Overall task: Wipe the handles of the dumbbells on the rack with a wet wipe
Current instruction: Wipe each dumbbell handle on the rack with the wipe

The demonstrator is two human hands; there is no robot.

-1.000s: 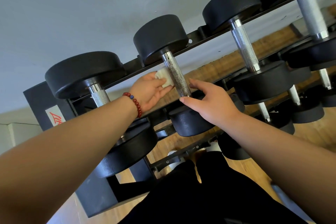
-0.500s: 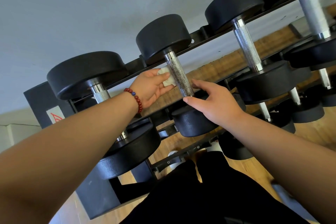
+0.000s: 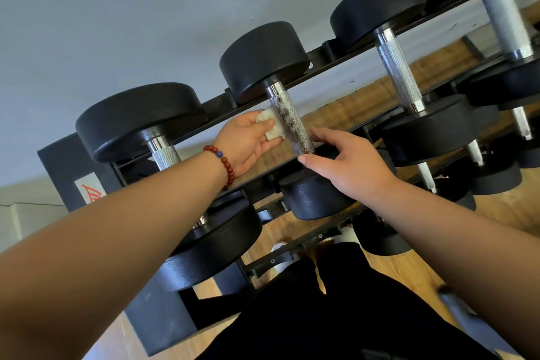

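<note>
A black dumbbell rack [image 3: 336,54] carries several black dumbbells with knurled metal handles. The second dumbbell from the left has a stained, speckled handle [image 3: 289,120]. My left hand [image 3: 248,143], with a red bead bracelet on the wrist, pinches a folded white wet wipe [image 3: 273,128] against the left side of that handle. My right hand [image 3: 347,161] rests on the dumbbell's near black head [image 3: 312,199], thumb and fingers spread at the handle's lower end. The leftmost handle [image 3: 165,153] and the third handle [image 3: 399,70] are untouched.
A lower tier of the rack holds more dumbbells [image 3: 210,248] beneath my arms. A grey wall [image 3: 117,9] lies behind the rack and wooden floor [image 3: 496,213] below. My black trousers [image 3: 336,316] and white shoes [image 3: 282,254] stand close to the rack's base.
My left hand has slid the wipe a little up along the left side of the stained handle. My right hand stays at the handle's lower end.
</note>
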